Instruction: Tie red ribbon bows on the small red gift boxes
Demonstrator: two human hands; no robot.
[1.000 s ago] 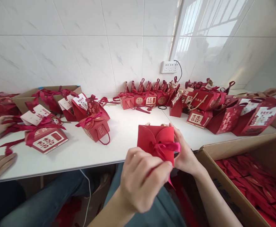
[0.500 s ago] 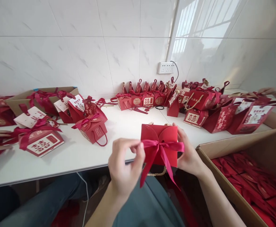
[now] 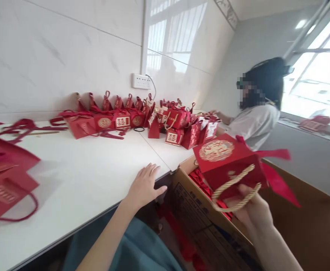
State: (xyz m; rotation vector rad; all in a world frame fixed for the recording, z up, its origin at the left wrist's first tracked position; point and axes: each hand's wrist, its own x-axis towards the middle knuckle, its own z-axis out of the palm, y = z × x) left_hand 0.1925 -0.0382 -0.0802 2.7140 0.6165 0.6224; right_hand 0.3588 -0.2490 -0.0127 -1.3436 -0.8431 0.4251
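A red gift box [image 3: 218,165] with a round gold emblem, a twisted gold rope handle and a magenta ribbon hangs tilted over the cardboard carton [image 3: 189,165]. My right hand [image 3: 252,210] grips it from below, with part of the fingers hidden behind the box and rope. On the white table [image 3: 97,162], near its front edge, my left hand [image 3: 145,186] rests with its fingers stretched out and holds nothing. Inside the carton, red satiny items [image 3: 200,184] show in part under the held box.
Several red boxes stand in a row [image 3: 105,122] along the tiled wall, with more stacked beside them [image 3: 178,122]. At the left lies a large red box with a cord handle [image 3: 6,188]. Another person [image 3: 257,105] is at the far right, by the window. A power strip [image 3: 141,81] is on the wall.
The view has swung right. My right hand has carried the box from in front of me to over the carton and turned it. My left hand has let go of the ribbon and lies on the table.
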